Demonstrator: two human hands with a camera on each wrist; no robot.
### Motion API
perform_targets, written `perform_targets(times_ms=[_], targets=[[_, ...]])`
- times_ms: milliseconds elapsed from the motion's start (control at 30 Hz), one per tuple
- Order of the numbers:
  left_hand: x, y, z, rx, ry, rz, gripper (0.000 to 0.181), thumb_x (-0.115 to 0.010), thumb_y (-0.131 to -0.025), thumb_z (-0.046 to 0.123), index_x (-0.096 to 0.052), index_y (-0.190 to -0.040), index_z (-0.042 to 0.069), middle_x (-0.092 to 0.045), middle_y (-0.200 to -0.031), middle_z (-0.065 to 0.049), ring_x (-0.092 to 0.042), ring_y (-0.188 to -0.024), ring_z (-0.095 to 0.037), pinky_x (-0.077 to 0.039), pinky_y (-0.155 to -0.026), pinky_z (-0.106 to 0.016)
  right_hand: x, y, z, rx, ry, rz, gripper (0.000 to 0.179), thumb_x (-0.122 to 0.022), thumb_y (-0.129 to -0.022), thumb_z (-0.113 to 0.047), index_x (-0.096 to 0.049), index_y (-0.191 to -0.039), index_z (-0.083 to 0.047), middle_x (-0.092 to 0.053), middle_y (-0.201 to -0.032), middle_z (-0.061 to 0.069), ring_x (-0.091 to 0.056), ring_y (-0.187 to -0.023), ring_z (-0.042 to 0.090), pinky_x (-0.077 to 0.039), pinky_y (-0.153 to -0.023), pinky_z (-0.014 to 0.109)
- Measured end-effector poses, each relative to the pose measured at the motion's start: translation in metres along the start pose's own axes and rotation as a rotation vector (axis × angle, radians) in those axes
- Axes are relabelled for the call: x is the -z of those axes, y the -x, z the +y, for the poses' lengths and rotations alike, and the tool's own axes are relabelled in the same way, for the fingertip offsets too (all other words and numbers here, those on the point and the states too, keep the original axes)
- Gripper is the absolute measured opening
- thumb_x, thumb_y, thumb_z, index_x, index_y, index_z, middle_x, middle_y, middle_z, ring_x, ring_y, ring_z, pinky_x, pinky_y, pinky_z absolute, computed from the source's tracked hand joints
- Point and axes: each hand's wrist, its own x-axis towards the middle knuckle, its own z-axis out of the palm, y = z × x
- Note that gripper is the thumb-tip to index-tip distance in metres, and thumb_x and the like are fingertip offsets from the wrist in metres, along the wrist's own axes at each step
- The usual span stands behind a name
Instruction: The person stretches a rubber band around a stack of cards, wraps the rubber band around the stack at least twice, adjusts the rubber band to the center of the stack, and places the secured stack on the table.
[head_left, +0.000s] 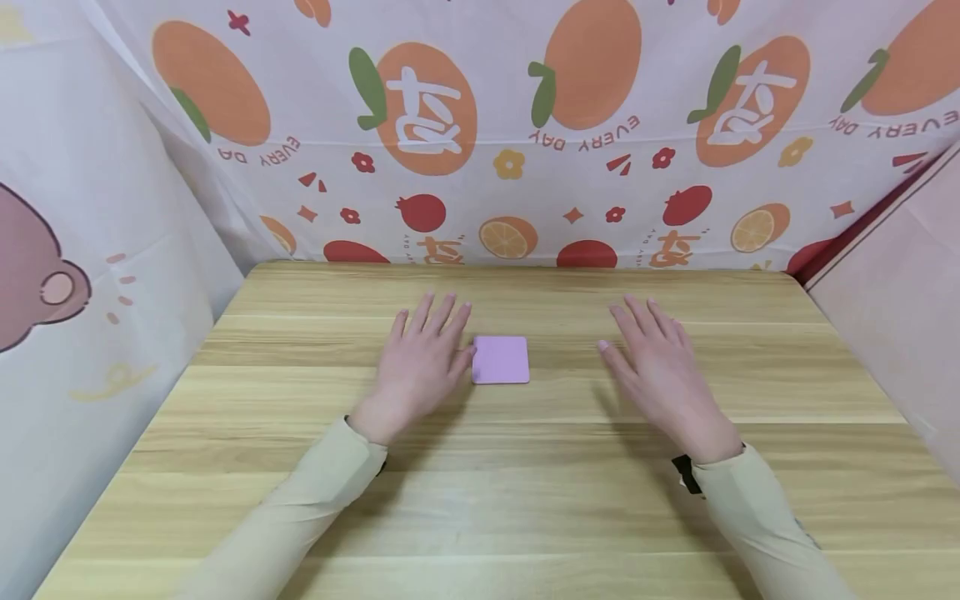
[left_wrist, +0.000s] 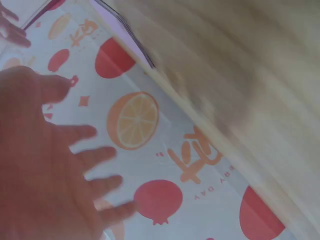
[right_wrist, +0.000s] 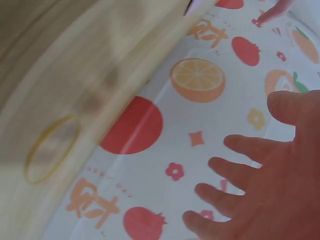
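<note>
A flat lilac square (head_left: 501,360) with rounded corners lies near the middle of the wooden table. In the left wrist view its lilac edge (left_wrist: 122,31) shows thin dark lines, like stacked layers. My left hand (head_left: 420,367) is just left of it, fingers spread, thumb by its left edge; whether they touch I cannot tell. To the right, apart from the square, my right hand (head_left: 663,379) is held over the table with fingers extended. Neither hand holds anything. In the right wrist view a thin yellow ring (right_wrist: 52,150), like a rubber band, lies on the table; the head view does not show it.
The wooden table (head_left: 480,508) runs back to a fruit-printed cloth (head_left: 480,192) hanging behind it. A white cloth with a cartoon print (head_left: 142,275) hangs on the left. A pale panel (head_left: 900,308) stands along the right side.
</note>
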Motion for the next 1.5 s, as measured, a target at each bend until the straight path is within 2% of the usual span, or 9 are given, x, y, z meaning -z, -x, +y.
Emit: perform_targets(times_ms=[133,300,433,500,667,967,1133,1300,1500], targets=[[0.0,-0.003,-0.008,-0.082,0.03,0.019,0.061,-0.047,-0.101,0.042,-0.031,-0.155,0.017,-0.027,-0.159,-0.009,-0.013,-0.147,-0.033,-0.018,-0.113,-0.056,-0.002,0.0,0.013,0.016,-0.026,0.038,0.059,-0.046,-0.103,-0.042,-0.039,-0.149,-0.006,-0.027,-0.157,0.016,-0.022,-0.143,0.04,-0.015,-0.112,0.058],[-0.002,-0.011,-0.021,-0.217,0.162,0.001,0.06,-0.055,-0.101,0.034,-0.034,-0.153,0.013,-0.029,-0.158,-0.011,-0.021,-0.145,-0.036,-0.024,-0.112,-0.056,-0.002,0.001,0.029,0.046,-0.074,0.087,0.051,-0.053,-0.102,-0.032,-0.046,-0.143,-0.003,-0.033,-0.153,0.018,-0.031,-0.138,0.042,-0.022,-0.108,0.06],[-0.007,-0.019,-0.034,-0.318,0.318,-0.056,0.062,-0.064,-0.097,0.023,-0.038,-0.151,0.009,-0.034,-0.155,-0.014,-0.03,-0.141,-0.035,-0.028,-0.111,-0.052,-0.002,0.001,0.043,0.084,-0.087,0.121,0.044,-0.059,-0.1,-0.022,-0.052,-0.139,-0.003,-0.037,-0.15,0.019,-0.033,-0.136,0.043,-0.025,-0.105,0.062],[-0.009,-0.021,-0.039,-0.336,0.382,-0.1,0.064,-0.067,-0.095,0.02,-0.039,-0.15,0.006,-0.036,-0.153,-0.016,-0.033,-0.14,-0.033,-0.029,-0.111,-0.05,-0.003,0.001,0.05,0.103,-0.093,0.136,0.041,-0.062,-0.097,-0.016,-0.054,-0.136,-0.004,-0.039,-0.149,0.019,-0.034,-0.135,0.042,-0.026,-0.104,0.063],[-0.012,-0.025,-0.047,-0.293,0.48,-0.196,0.065,-0.069,-0.093,0.02,-0.039,-0.149,0.005,-0.038,-0.152,-0.015,-0.033,-0.14,-0.031,-0.028,-0.112,-0.047,-0.006,-0.002,0.065,0.128,-0.13,0.13,0.038,-0.066,-0.094,-0.007,-0.059,-0.131,-0.003,-0.042,-0.146,0.019,-0.037,-0.133,0.042,-0.031,-0.102,0.062],[-0.007,-0.034,-0.045,-0.223,0.665,-0.354,0.048,-0.069,-0.092,0.011,-0.052,-0.136,0.0,-0.059,-0.132,-0.014,-0.056,-0.12,-0.029,-0.045,-0.099,-0.044,-0.009,-0.013,0.097,0.149,-0.248,0.006,0.03,-0.065,-0.091,0.003,-0.066,-0.121,-0.003,-0.052,-0.135,0.017,-0.045,-0.126,0.039,-0.039,-0.097,0.057],[-0.007,-0.041,-0.045,-0.207,0.696,-0.361,0.042,-0.068,-0.091,0.007,-0.057,-0.13,-0.001,-0.063,-0.126,-0.013,-0.058,-0.116,-0.027,-0.046,-0.097,-0.043,-0.01,-0.021,0.111,0.158,-0.263,-0.061,0.027,-0.067,-0.089,0.004,-0.069,-0.116,-0.003,-0.057,-0.129,0.014,-0.05,-0.122,0.036,-0.041,-0.097,0.055],[-0.012,-0.046,-0.045,-0.192,0.773,-0.369,0.031,-0.064,-0.092,0.003,-0.064,-0.123,0.002,-0.065,-0.12,-0.009,-0.059,-0.112,-0.022,-0.047,-0.096,-0.04,-0.013,-0.029,0.122,0.113,-0.292,-0.141,0.023,-0.07,-0.089,0.002,-0.072,-0.111,-0.005,-0.06,-0.124,0.011,-0.053,-0.118,0.034,-0.046,-0.094,0.052],[-0.018,-0.051,-0.04,-0.144,0.795,-0.365,0.038,-0.072,-0.088,0.009,-0.063,-0.124,0.004,-0.065,-0.117,-0.006,-0.059,-0.107,-0.021,-0.047,-0.093,-0.038,-0.016,-0.037,0.135,0.069,-0.321,-0.203,0.02,-0.071,-0.088,-0.001,-0.074,-0.106,-0.01,-0.067,-0.113,0.005,-0.06,-0.107,0.026,-0.051,-0.089,0.045]])
